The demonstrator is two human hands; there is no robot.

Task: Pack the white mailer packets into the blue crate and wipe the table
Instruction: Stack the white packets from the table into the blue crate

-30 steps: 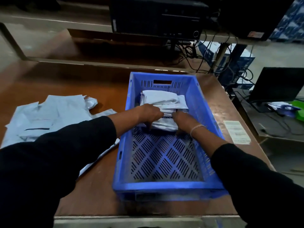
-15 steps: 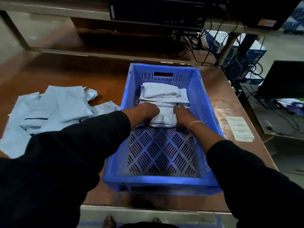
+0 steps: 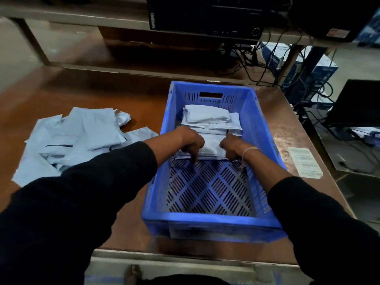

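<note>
**Head view: hands on packets in crate**

Both hands reach into the blue crate [image 3: 207, 225], a slotted plastic box on the glossy brown table [image 3: 115, 87]. The left hand [image 3: 190, 141] and right hand [image 3: 231, 148] curl around the nearest soft white packet [image 3: 211, 148]. More flat, crinkled packets [image 3: 82, 136] lie at 9 o'clock of the crate.

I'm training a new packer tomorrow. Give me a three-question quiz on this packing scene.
1. True or false: both hands are inside the blue perforated plastic crate.
2. The loose white plastic mailer packets still to pack lie on which side of the crate? A) left B) right C) behind
3. Which end of the crate holds the stacked white mailers?

Key: 1 true; 2 A; 3 the far end, by the handle slot.
</note>
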